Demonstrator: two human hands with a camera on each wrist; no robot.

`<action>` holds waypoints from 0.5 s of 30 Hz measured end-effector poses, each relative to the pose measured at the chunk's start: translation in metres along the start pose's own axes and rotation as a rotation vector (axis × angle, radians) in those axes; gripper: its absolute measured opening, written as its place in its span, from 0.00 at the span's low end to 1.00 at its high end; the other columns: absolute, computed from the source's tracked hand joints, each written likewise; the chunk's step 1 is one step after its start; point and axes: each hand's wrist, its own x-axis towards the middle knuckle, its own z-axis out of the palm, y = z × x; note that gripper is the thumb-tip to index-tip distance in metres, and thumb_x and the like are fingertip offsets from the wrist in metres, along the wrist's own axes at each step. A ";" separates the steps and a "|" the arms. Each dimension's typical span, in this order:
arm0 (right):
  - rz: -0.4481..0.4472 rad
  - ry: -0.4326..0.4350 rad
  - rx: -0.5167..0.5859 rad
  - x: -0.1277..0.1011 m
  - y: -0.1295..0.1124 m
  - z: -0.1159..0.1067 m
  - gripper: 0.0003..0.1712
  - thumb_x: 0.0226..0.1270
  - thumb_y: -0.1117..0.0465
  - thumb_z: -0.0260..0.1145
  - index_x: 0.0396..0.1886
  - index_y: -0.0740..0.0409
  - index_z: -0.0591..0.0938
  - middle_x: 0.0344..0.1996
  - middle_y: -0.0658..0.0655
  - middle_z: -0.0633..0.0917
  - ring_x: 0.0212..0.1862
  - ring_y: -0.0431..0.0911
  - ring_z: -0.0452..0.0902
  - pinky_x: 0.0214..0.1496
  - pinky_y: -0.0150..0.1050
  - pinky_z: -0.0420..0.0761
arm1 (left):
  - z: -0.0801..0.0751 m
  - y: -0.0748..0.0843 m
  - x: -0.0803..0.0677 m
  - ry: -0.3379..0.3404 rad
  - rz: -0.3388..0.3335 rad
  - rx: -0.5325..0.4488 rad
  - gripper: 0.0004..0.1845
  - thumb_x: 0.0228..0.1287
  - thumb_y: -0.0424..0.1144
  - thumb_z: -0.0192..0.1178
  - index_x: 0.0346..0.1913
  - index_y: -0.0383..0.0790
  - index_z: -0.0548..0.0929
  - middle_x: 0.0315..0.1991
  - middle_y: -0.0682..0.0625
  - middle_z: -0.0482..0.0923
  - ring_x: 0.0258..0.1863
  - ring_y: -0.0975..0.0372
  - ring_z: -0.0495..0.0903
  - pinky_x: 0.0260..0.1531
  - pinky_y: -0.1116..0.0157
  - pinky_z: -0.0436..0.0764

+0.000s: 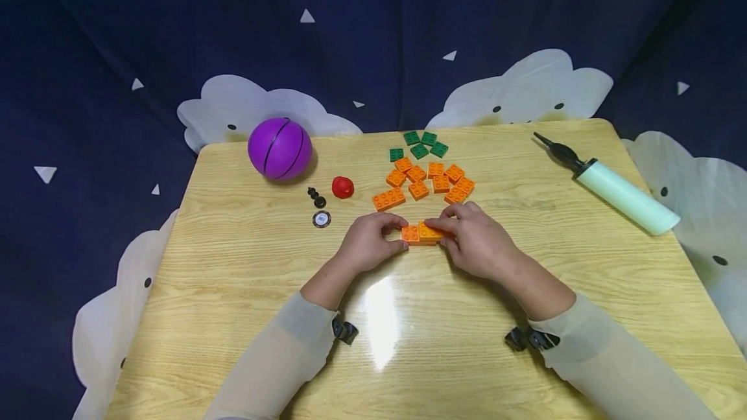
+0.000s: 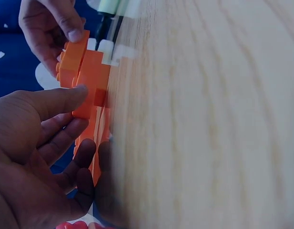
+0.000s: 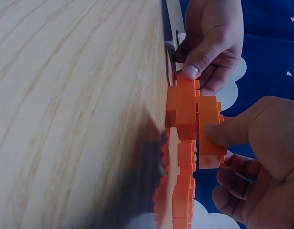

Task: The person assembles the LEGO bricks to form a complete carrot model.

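The worktop (image 1: 245, 316) is pale wood, backed by a dark blue cloth with white clouds. Far left on it sits a purple ball (image 1: 279, 148); far right lies a mint pump (image 1: 618, 192) with a black nozzle, well apart from everything else.

My left hand (image 1: 366, 242) and right hand (image 1: 475, 238) meet near the middle of the worktop over a small orange stack (image 1: 421, 233). My left fingers (image 2: 61, 100) are curled round its left end, thumb on the near side and forefinger over the top. My right fingers (image 3: 223, 131) pinch the upper brick at the right end (the right wrist view shows the thumb pressed flat on its side). That view shows the upper brick sitting on the lower one, which rests on the worktop.

Just behind my hands lies a loose cluster of orange bricks (image 1: 428, 181), one longer brick (image 1: 388, 199) at its left edge. Behind those, near the far edge, are five green bricks (image 1: 419, 144), close together.

Left of the orange bricks sits a red blob (image 1: 342, 187). Beside it are two small black pieces (image 1: 316, 197), and just in front of them a round disc (image 1: 321, 219) with a pale centre (too small to make out).
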 end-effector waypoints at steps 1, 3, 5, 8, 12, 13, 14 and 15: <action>-0.001 -0.003 -0.001 0.000 0.000 0.000 0.22 0.69 0.62 0.71 0.62 0.46 0.87 0.51 0.59 0.83 0.56 0.57 0.76 0.57 0.55 0.79 | 0.000 0.000 0.000 0.000 0.000 -0.002 0.18 0.61 0.44 0.76 0.54 0.50 0.88 0.51 0.54 0.86 0.49 0.60 0.81 0.54 0.58 0.79; -0.003 -0.008 -0.003 0.001 0.001 0.000 0.22 0.68 0.63 0.71 0.62 0.46 0.87 0.52 0.59 0.83 0.56 0.57 0.75 0.59 0.55 0.79 | 0.000 0.000 0.000 0.001 0.000 -0.003 0.18 0.61 0.44 0.76 0.54 0.50 0.88 0.51 0.54 0.86 0.49 0.60 0.81 0.54 0.58 0.79; -0.006 -0.011 -0.001 0.001 0.001 0.000 0.23 0.67 0.63 0.71 0.61 0.46 0.87 0.52 0.59 0.83 0.57 0.57 0.75 0.60 0.55 0.78 | 0.000 0.000 0.000 0.002 -0.001 -0.005 0.18 0.61 0.44 0.76 0.54 0.50 0.89 0.51 0.54 0.86 0.50 0.60 0.81 0.55 0.58 0.79; -0.019 -0.006 0.001 0.001 0.002 0.001 0.23 0.66 0.64 0.71 0.61 0.47 0.87 0.51 0.58 0.83 0.56 0.57 0.75 0.60 0.55 0.77 | 0.000 0.000 0.000 0.003 -0.006 -0.003 0.18 0.61 0.44 0.76 0.55 0.50 0.89 0.51 0.55 0.86 0.49 0.60 0.81 0.54 0.58 0.79; -0.052 0.022 -0.006 0.001 0.002 0.002 0.22 0.66 0.64 0.72 0.59 0.48 0.88 0.48 0.57 0.83 0.53 0.55 0.76 0.58 0.53 0.78 | 0.001 0.000 0.000 0.009 -0.013 0.003 0.18 0.61 0.44 0.76 0.55 0.51 0.89 0.51 0.56 0.87 0.48 0.61 0.81 0.53 0.58 0.79; -0.061 0.030 -0.013 0.001 0.002 0.002 0.22 0.66 0.64 0.72 0.59 0.49 0.88 0.47 0.57 0.83 0.52 0.55 0.76 0.57 0.52 0.78 | 0.001 0.000 0.000 0.012 -0.013 0.004 0.18 0.61 0.44 0.77 0.54 0.51 0.89 0.51 0.56 0.87 0.48 0.61 0.82 0.53 0.58 0.79; -0.071 0.039 -0.019 0.001 0.002 0.003 0.21 0.66 0.64 0.72 0.59 0.49 0.88 0.46 0.57 0.83 0.51 0.55 0.76 0.56 0.52 0.78 | 0.001 0.000 0.001 0.014 -0.013 0.005 0.18 0.61 0.44 0.77 0.54 0.50 0.89 0.51 0.55 0.87 0.48 0.61 0.82 0.53 0.58 0.79; -0.079 0.046 -0.026 0.000 0.002 0.003 0.21 0.66 0.64 0.72 0.59 0.49 0.88 0.46 0.57 0.83 0.51 0.55 0.76 0.55 0.51 0.79 | 0.001 0.000 0.001 0.017 -0.013 0.005 0.18 0.60 0.44 0.77 0.54 0.50 0.90 0.51 0.55 0.87 0.48 0.61 0.82 0.52 0.59 0.79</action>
